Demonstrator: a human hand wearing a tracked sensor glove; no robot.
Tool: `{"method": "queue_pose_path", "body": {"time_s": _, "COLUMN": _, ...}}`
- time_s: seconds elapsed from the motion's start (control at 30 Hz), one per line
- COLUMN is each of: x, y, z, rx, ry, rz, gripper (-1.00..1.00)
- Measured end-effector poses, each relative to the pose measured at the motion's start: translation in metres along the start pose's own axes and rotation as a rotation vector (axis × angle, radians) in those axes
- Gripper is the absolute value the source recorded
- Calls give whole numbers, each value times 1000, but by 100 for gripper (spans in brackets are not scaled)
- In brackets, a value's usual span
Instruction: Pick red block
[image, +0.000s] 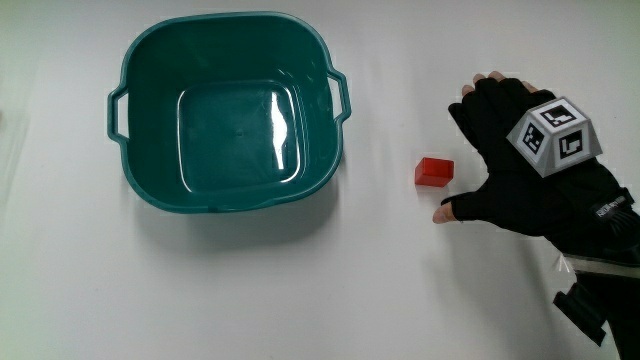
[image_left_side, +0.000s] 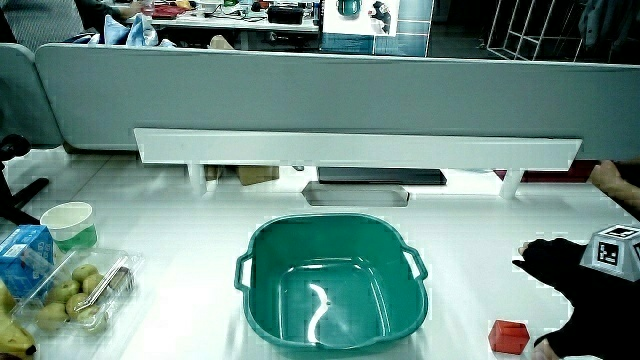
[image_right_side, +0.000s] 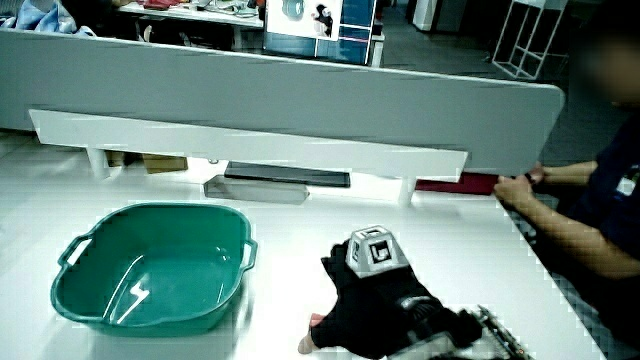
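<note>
A small red block (image: 434, 171) lies on the white table between the teal basin (image: 229, 112) and the hand (image: 505, 150). The gloved hand rests flat beside the block, fingers spread, thumb tip just nearer to the person than the block, and nothing is held. The patterned cube (image: 555, 134) sits on the hand's back. In a side view the block (image_left_side: 509, 336) shows next to the hand (image_left_side: 585, 300) and the basin (image_left_side: 331, 282). In a side view the hand (image_right_side: 365, 292) hides the block, and the basin (image_right_side: 150, 267) stands beside it.
The basin has nothing in it. At the table's edge in a side view sit a clear tray of fruit (image_left_side: 78, 293), a blue carton (image_left_side: 24, 255) and a paper cup (image_left_side: 70, 224). A low grey partition (image_left_side: 320, 105) with a white shelf runs along the table.
</note>
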Motion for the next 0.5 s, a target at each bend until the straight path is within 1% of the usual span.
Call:
{"method": "queue_pose_path", "body": {"time_s": 0.07, "x": 0, "y": 4, "z": -2, "rx": -2, "ry": -6, "rz": -6, "gripper": 0}}
{"method": "queue_pose_path", "body": {"time_s": 0.2, "x": 1, "y": 13, "z": -7, "rx": -9, "ry": 0, "rz": -8, "gripper": 0}}
{"method": "queue_pose_path", "body": {"time_s": 0.23, "x": 1, "y": 15, "z": -8, "rx": -16, "ry": 8, "rz": -1, "gripper": 0}}
{"method": "queue_pose_path", "body": {"time_s": 0.3, "x": 3, "y": 20, "z": -11, "rx": -30, "ry": 12, "rz": -8, "gripper": 0}}
{"method": "queue_pose_path", "body": {"time_s": 0.43, "x": 6, "y": 30, "z": -16, "rx": -55, "ry": 40, "rz": -11, "gripper": 0}}
{"method": "queue_pose_path", "body": {"time_s": 0.5, "x": 6, "y": 35, "z": -19, "rx": -61, "ry": 40, "rz": -14, "gripper": 0}}
